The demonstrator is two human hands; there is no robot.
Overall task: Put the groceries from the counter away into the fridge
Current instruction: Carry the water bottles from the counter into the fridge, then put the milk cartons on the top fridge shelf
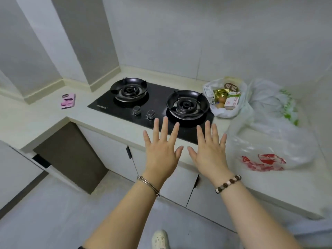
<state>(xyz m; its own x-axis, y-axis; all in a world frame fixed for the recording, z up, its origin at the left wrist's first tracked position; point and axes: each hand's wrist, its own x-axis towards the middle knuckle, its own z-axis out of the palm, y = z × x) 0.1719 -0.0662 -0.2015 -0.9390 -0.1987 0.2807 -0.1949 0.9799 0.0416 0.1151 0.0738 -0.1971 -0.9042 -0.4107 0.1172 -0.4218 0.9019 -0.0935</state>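
Left hand, right hand splayed, empty, over desk edge. Nothing picked yet. Next: reach to bag at 1 o'clock.

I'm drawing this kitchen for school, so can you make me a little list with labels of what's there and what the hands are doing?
left hand: open, fingers spread, holding nothing, silver bangle on wrist
right hand: open, fingers spread, holding nothing, bead bracelet on wrist
stove: black, two burners, two knobs, no pots
open grocery bag: right of the stove, eggs and small packets showing inside
other plastic bags: on the counter at right, one with a red print, contents not visible
pink phone: lying on the counter, left of the stove
fridge: not in view
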